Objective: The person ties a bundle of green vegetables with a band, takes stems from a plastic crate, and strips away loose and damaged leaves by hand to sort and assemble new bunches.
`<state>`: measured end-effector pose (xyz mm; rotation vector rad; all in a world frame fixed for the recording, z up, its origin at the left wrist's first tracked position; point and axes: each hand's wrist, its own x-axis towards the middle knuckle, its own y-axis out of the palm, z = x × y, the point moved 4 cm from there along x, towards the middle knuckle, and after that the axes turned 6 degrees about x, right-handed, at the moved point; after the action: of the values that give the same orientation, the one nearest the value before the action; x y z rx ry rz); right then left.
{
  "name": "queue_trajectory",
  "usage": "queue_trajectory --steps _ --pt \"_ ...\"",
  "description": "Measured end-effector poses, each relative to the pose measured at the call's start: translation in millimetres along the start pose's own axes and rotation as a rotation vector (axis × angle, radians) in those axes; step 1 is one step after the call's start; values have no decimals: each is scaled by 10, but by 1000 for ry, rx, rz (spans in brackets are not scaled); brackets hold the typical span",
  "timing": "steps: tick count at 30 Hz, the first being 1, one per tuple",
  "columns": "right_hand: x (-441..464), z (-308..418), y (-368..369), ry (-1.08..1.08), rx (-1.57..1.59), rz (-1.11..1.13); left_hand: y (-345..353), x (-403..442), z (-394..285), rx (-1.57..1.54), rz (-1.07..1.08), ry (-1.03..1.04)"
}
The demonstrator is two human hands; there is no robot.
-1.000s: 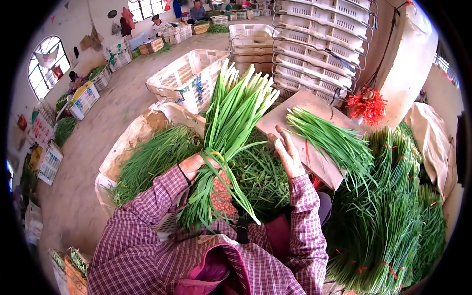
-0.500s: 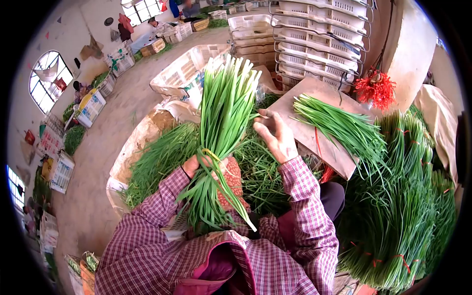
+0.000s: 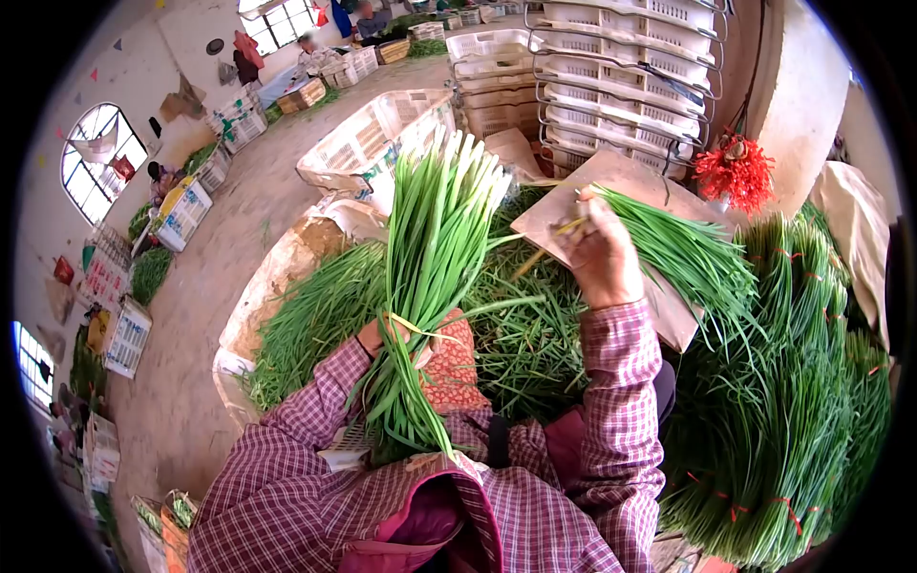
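My left hand is closed around the lower part of a bunch of garlic chives. The pale stem ends point up and away from me, and the leaf tips hang toward my lap. One yellow leaf lies across the bunch beside that hand. My right hand is raised to the right of the bunch, its fingers pinched on thin yellowish leaves. Behind it, a small pile of chives rests on a board. Parts of my left fingers are hidden by leaves.
A lined basket in front of me holds loose chives and trimmings. Tied chive bundles stand at right. Stacked white crates rise behind the board, near red ties. Other people sit among crates across the floor.
My right hand has moved right and away from the bunch, with yellowish leaves now in its fingers. The left hand still holds the bunch, whose stem tops sit slightly lower.
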<state>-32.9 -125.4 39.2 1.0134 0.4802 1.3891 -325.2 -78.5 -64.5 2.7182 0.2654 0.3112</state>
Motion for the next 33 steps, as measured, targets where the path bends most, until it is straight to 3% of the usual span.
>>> queue_trajectory --steps 3,5,7,8,9,13,14,17,23,25,29,33 --pt "-10 397 -213 -170 22 -28 -2 -43 -2 1 -12 -2" --pt "5 389 -469 -145 -107 -5 -20 -77 5 1 -15 -5" --pt "-64 227 -446 -65 -1212 77 -20 -104 16 1 -18 -7" --pt "-172 138 -358 -136 -1687 -12 -36 -110 28 -6 -18 -10" --pt "-256 32 -244 -214 -1672 -65 -31 -108 36 -12 -21 -10" --pt "-231 -411 117 -121 -1000 94 26 -93 33 -20 -46 -16" --pt "-248 -444 273 -19 -1031 59 36 -87 34 -18 -48 -19" --pt "-200 -646 357 -45 -859 60 52 -95 39 -16 -61 -25" --pt "-204 -580 334 -131 -1001 -36 3 -173 55 2 -98 -42" --pt "-146 -433 230 -467 -1211 -65 -38 -209 59 15 -111 -50" --pt "-50 -49 222 -679 -1476 -89 -83 -330 68 54 -152 -71" --pt "25 363 -78 -758 -1461 -247 -104 -448 72 91 -202 -89"
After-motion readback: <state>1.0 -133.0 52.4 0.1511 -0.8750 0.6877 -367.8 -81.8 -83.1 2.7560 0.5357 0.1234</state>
